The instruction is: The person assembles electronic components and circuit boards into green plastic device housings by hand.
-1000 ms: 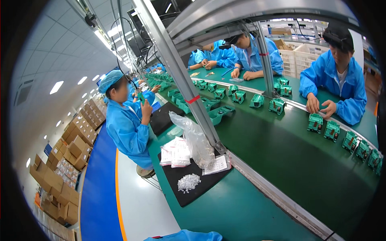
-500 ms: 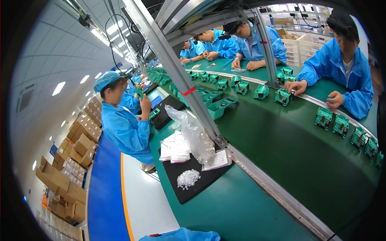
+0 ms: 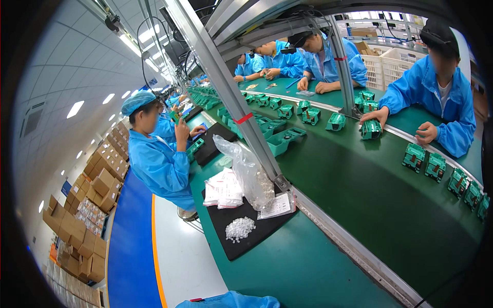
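Neither of my hands shows. Only a piece of my blue clothing enters at the lower edge. Nearest to it on the green bench lies a black mat. A heap of small clear pieces rests on the mat's near part. Behind the heap are white printed bags, a large clear plastic bag with small pieces in its lower end, and a flat bag with a paper label.
A metal post rises beside the mat. Beyond the metal rail, a dark green conveyor carries several green housings. One co-worker's hand touches a housing; another co-worker stands at left. Cardboard boxes line the far left.
Housings on the conveyor have shifted slightly right and nearer. The co-worker across has moved a hand onto the top of one housing. The left co-worker's hands have moved apart.
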The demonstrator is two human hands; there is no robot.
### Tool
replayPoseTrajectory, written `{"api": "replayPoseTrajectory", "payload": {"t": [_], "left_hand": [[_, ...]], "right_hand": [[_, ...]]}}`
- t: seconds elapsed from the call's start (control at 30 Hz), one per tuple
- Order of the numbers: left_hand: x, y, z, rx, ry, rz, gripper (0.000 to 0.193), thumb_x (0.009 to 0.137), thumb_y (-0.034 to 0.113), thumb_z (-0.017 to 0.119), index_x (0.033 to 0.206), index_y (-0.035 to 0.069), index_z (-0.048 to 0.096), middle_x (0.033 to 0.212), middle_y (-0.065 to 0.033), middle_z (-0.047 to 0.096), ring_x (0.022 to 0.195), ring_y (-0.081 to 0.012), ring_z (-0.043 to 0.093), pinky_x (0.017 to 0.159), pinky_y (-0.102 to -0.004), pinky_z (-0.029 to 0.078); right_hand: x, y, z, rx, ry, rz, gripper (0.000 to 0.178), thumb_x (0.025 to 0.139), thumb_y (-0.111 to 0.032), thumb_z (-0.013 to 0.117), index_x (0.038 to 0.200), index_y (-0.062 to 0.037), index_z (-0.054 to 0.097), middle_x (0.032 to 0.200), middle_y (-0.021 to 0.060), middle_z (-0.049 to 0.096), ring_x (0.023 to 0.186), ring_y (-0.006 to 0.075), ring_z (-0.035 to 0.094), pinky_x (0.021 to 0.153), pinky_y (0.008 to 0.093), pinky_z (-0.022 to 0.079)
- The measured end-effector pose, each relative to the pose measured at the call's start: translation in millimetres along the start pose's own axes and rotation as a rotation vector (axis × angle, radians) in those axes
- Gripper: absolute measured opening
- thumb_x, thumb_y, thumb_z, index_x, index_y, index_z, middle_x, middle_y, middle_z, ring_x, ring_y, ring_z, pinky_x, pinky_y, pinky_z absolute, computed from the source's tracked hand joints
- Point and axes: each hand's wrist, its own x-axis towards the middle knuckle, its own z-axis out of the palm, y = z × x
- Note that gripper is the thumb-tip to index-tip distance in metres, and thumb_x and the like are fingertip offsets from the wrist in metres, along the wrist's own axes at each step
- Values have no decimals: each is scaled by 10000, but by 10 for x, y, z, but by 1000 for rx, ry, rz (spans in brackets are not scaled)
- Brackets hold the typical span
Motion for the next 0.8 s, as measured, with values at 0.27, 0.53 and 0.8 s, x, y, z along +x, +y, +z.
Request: {"api": "replayPoseTrajectory", "payload": {"t": [0.27,0.53,0.8], "left_hand": [[-9,-5,6,48,-12,-49,87,748,94,578,791,22,553,710,-53,512,617,-133,487,552,-248,392],[10,62,4,133,-27,-127,102,766,97,557,834,21,553,690,-60,551,624,-116,520,560,-238,411],[28,-5,-35,-66,-8,-191,114,785,121,554,792,8,554,617,-44,550,519,-96,506,482,-221,408]], "right_hand": [[32,-7,-57,-13,-82,-7,24,742,-45,533,762,-41,521,747,117,469,627,241,457,560,333,376],[-61,18,-49,56,-140,124,55,738,-45,525,791,-39,511,812,121,442,683,238,454,613,318,386],[65,-51,-30,9,-154,137,156,716,69,468,825,-32,515,832,135,423,691,245,454,645,306,395]]}}
